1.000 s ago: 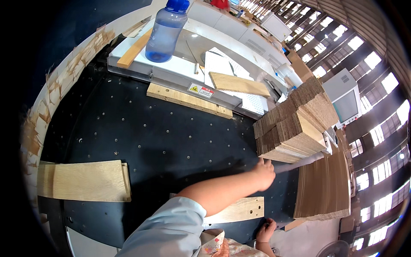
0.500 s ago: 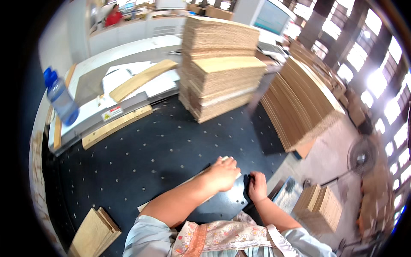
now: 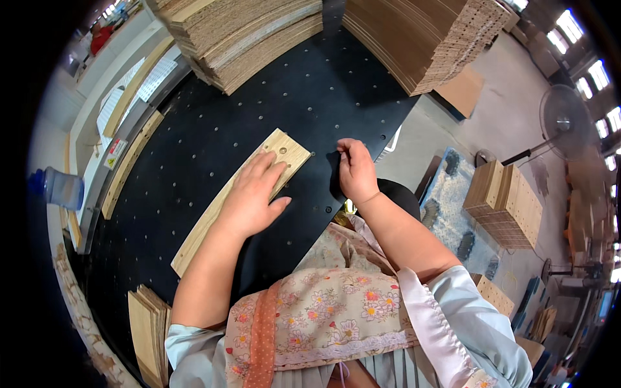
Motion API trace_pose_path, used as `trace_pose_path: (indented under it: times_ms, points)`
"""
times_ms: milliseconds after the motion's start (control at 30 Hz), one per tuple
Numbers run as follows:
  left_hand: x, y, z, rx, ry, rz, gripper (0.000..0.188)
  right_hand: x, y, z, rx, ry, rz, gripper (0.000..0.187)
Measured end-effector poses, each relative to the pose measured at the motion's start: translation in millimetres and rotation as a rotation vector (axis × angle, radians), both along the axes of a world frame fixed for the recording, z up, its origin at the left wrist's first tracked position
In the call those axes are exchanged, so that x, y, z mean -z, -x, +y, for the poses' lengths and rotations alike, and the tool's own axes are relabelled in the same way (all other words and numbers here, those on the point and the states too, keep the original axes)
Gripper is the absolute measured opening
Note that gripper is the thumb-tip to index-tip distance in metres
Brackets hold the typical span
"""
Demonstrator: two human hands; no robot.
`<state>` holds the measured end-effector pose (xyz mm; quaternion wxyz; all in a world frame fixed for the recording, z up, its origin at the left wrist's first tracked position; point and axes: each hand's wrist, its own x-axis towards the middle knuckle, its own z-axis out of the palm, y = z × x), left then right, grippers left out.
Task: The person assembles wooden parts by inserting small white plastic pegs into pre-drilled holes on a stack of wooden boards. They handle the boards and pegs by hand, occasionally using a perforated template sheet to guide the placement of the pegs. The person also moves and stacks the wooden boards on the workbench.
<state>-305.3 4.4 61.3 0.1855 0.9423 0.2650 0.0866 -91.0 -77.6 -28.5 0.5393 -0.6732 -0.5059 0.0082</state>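
Note:
A pale wooden board (image 3: 294,157) with a few round holes at its far end lies slantwise on the black table (image 3: 259,110). Flat on its upper face rests my left hand (image 3: 252,199), fingers spread and thumb out over the right side. My right hand (image 3: 356,172) is at the table's right edge, clear of the board, with its fingers curled in. Whatever those fingers might hold is hidden. Several similar boards (image 3: 149,330) lie stacked at the near left, beside my left elbow.
Tall stacks of panels, one pale (image 3: 252,45) and one brown (image 3: 414,39), stand at the back. A blue-tinted bottle (image 3: 65,189) is at far left. Off the right side are a board bundle (image 3: 504,204), a dusty blue surface (image 3: 456,200) and a standing fan (image 3: 561,121).
The view has tilted downward. My left hand has gone from curled near the board's far end to lying spread on it, farther back. The right hand stays curled by the edge.

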Motion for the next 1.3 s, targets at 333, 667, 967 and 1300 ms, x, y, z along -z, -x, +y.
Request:
trace_pose_path:
  times_ms: [333,667,967,1300]
  points:
    - [-4,83,-65,-0.188,-0.04,-0.156,0.049,10,-10,-1,-0.074,0.01,0.019,0.019]
    - [47,177,-135,-0.315,-0.058,0.09,0.05,-121,-13,143,-0.675,0.073,-0.461,0.022]
    - [45,189,-129,-0.238,0.002,0.224,0.034,-70,-19,250,-1.297,0.242,-0.909,0.034]
    - [62,199,-124,-0.194,0.193,0.153,0.032,-40,-30,225,-1.192,0.642,-0.98,0.055]
